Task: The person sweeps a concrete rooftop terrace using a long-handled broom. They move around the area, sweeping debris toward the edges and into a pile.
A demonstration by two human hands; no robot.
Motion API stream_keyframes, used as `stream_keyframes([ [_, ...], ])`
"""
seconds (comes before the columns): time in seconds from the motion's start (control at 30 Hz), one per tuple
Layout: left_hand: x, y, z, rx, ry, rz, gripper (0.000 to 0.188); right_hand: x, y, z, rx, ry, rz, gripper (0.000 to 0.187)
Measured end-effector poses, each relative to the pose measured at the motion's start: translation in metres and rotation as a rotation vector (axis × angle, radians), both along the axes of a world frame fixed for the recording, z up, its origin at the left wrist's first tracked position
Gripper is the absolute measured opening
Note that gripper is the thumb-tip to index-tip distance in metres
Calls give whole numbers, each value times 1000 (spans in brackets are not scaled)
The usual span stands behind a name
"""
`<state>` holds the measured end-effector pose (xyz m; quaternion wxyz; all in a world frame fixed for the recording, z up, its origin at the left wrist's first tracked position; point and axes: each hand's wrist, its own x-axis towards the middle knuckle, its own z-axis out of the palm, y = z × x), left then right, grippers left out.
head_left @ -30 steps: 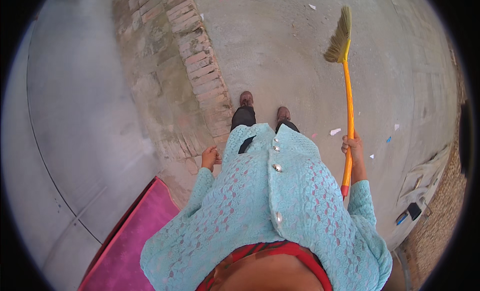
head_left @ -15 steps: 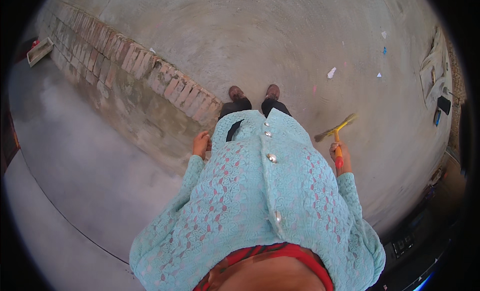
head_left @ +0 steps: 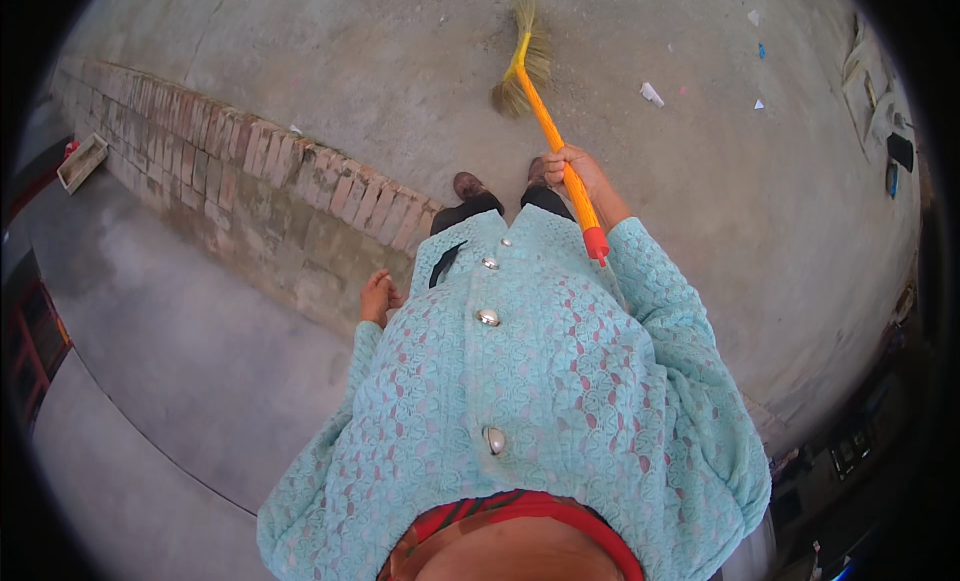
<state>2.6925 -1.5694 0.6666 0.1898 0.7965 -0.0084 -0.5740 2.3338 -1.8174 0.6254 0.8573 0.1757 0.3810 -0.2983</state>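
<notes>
My right hand (head_left: 592, 175) is wrapped round the orange handle of a broom (head_left: 549, 129) with a red end cap. The handle slants away from the front of my light blue knitted cardigan (head_left: 540, 341). Beyond my shoes (head_left: 468, 186), the broom's straw bristles (head_left: 513, 95) spread over the grey concrete floor; contact with the floor is hard to judge. At my left side, my left hand (head_left: 379, 297) hangs with loosely bent fingers a little apart and nothing visible in it. It is nearest to the cardigan's hem.
A low brick wall (head_left: 270, 153) runs diagonally on my left, above a concrete strip. A shallow tray-like box (head_left: 82, 163) rests near its far end. White paper scraps (head_left: 651, 94) and a blue scrap (head_left: 761, 51) lie ahead right. Dark clutter (head_left: 900, 152) lines the right edge.
My right hand has swung the broom from my right side to the front, so its bristles now lie ahead of my feet. My left hand has shifted slightly left.
</notes>
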Motion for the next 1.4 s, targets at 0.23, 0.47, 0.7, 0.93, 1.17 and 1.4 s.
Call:
stream_keyframes([
  [0.23,12,-21,-7,-103,14,54,36,-34,-4,63,-324,161,134,43],
  [0.47,9,-4,-11,-28,13,-19,37,-141,108,133,-200,615,118,49],
  [0.7,17,2,-36,-10,49,-103,35,-175,198,93,129,747,-112,30],
  [0.93,33,9,-24,-52,-26,-175,33,-126,167,19,279,474,-129,23],
  [1.17,48,23,-33,-68,-23,-114,33,-18,79,14,-46,-50,30,36],
  [1.4,64,-29,-33,-47,9,-109,35,-14,50,66,-299,8,52,55],
])
